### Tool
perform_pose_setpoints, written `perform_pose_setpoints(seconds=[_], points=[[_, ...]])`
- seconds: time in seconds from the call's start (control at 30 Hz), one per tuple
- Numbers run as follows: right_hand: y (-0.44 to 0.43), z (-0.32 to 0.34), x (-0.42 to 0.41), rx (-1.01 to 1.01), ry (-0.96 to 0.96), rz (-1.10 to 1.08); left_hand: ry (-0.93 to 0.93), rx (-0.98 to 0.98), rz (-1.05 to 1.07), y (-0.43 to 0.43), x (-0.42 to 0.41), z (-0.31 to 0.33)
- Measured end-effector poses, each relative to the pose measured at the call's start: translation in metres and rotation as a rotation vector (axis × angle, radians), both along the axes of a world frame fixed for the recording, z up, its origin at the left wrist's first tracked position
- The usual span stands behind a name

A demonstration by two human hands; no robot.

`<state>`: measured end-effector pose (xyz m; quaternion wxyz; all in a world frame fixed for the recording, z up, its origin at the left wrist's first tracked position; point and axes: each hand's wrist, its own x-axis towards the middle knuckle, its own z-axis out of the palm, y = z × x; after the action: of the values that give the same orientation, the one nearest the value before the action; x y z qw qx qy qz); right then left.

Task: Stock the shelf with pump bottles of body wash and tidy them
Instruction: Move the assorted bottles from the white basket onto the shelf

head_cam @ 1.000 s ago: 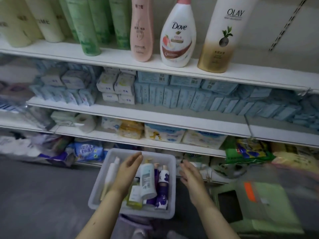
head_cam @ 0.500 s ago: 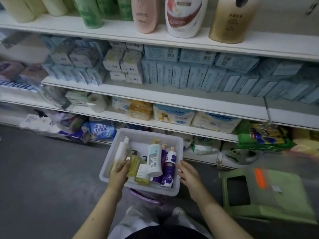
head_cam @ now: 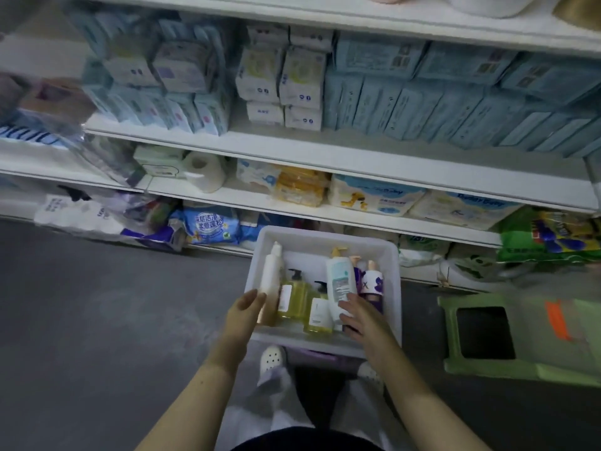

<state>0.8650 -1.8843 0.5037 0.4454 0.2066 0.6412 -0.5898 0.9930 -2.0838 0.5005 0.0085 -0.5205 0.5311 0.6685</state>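
A white plastic bin [head_cam: 392, 288] sits low in front of the shelves and holds several pump bottles lying down. My left hand [head_cam: 244, 315] curls round the lower end of a tall white bottle [head_cam: 271, 275] at the bin's left side. My right hand [head_cam: 361, 319] rests with straight fingers on the lower part of a white-and-blue pump bottle [head_cam: 340, 278]. Between them lie two yellow pump bottles [head_cam: 297, 296], and a purple-and-white bottle [head_cam: 374, 283] lies at the right. The bases of stocked bottles on the top shelf [head_cam: 325, 19] show at the upper edge.
The middle shelves hold blue and white packs [head_cam: 406, 102], a toilet roll [head_cam: 205, 172] and baby wipes [head_cam: 374, 193]. Bagged goods lie on the lowest level. A green plastic stool [head_cam: 527, 340] stands right of the bin. Grey floor spreads to the left. My white shoe [head_cam: 271, 358] is below the bin.
The view has tilted down from the top shelf toward the bin. My left hand has closed on the tall white bottle, and my right hand has moved from the bin's right edge onto the white-and-blue bottle.
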Motion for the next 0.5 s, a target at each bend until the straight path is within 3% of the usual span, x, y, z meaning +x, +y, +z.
perform_pose_setpoints(seconds=[0.27,0.5], points=[[-0.045,-0.043,0.04,0.03,-0.066,-0.109,-0.134,0.042,-0.133,-0.033,-0.01,-0.069],[-0.057,-0.088,0.055,0.036,-0.09,-0.128,-0.136,-0.021,-0.097,-0.033,-0.016,-0.113]])
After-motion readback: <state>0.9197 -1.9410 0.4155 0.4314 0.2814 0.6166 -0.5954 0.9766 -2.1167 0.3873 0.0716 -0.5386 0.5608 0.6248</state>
